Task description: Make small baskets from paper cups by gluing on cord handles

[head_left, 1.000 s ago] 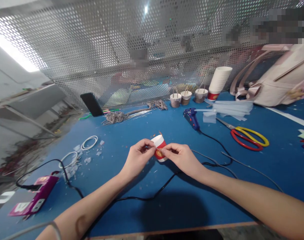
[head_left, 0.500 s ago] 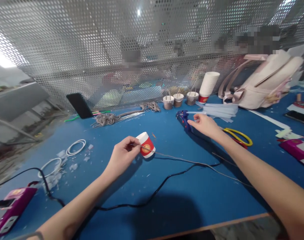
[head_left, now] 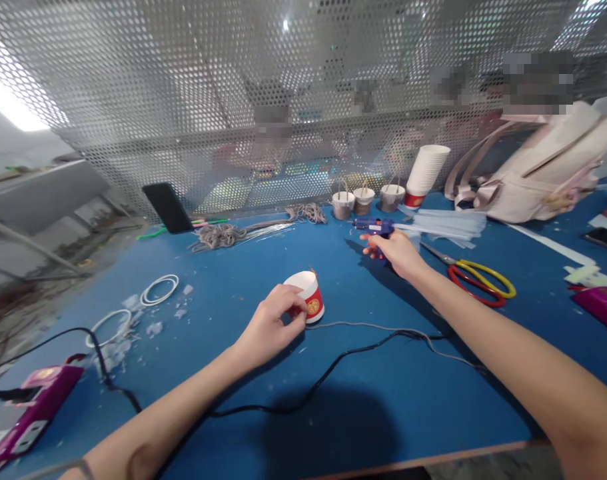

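Observation:
My left hand (head_left: pixel 276 323) is closed at the left side of a short paper cup (head_left: pixel 312 293), white with a red band and gold emblem. The cup stands upright on the blue table. A thin grey cord (head_left: pixel 368 325) runs right from the cup's base near my fingertips; whether they also pinch its end is hidden. My right hand (head_left: pixel 400 253) is wrapped round the handle of a blue glue gun (head_left: pixel 374 226), its nozzle pointing left. A clear glue stick trails from its back. Scissors (head_left: pixel 476 273) with red and yellow handles lie beside my right forearm.
Behind stand several cord-wrapped cups (head_left: pixel 343 205), a stack of paper cups (head_left: pixel 428 170) and clear glue sticks (head_left: pixel 448 223). Grey cord bundles (head_left: pixel 218 235) and a phone (head_left: pixel 167 208) lie back left. A black cable (head_left: pixel 328 370) crosses the front. White rings (head_left: pixel 159 290) lie left.
My right hand has closed round the glue gun and turned it level. The cup now stands more upright, and the cord has dropped from across its front to the table beside its base.

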`<action>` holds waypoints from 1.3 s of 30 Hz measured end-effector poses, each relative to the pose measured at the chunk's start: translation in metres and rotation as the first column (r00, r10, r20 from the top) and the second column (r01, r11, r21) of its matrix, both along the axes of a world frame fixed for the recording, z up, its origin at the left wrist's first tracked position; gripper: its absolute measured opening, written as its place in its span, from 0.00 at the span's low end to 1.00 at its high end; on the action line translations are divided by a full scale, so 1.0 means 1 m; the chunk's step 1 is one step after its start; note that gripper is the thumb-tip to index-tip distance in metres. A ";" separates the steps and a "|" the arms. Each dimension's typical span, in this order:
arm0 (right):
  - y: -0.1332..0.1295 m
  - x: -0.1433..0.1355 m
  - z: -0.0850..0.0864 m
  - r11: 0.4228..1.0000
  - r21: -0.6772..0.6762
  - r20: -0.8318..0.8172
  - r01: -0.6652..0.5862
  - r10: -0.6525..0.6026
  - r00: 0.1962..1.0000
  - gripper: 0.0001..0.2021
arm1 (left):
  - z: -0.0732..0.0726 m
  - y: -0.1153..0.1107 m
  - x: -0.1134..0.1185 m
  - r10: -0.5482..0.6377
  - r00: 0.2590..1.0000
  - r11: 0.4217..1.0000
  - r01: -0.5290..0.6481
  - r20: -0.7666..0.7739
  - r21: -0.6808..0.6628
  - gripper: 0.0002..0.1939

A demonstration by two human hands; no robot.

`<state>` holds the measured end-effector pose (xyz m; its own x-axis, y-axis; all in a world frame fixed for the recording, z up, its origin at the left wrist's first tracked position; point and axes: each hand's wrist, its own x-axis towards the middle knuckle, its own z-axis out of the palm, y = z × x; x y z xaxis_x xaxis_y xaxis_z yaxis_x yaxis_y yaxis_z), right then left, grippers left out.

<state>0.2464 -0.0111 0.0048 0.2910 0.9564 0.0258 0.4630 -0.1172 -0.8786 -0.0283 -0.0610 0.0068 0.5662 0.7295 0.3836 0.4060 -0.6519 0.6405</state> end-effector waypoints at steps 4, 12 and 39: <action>-0.040 -0.022 0.014 0.991 0.089 -0.020 -0.102 0.104 0.994 0.09 | -0.005 0.001 0.001 0.005 1.000 0.999 -0.006 0.024 0.042 0.06; -0.099 -0.055 0.019 0.986 0.040 -0.073 -0.159 0.162 0.984 0.10 | -0.010 0.001 0.001 0.011 0.997 0.989 -0.022 0.075 0.147 0.07; -0.119 -0.072 -0.001 0.946 0.082 -0.016 -0.312 0.315 0.949 0.12 | -0.012 -0.006 -0.001 0.101 0.993 0.978 -0.111 0.067 0.179 0.08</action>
<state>0.1742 -0.1297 0.0040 -0.0213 0.9948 0.0993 0.4399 0.0985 -0.8926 -0.0290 -0.0671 -0.0052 0.4626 0.6993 0.5450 0.4452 -0.7148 0.5393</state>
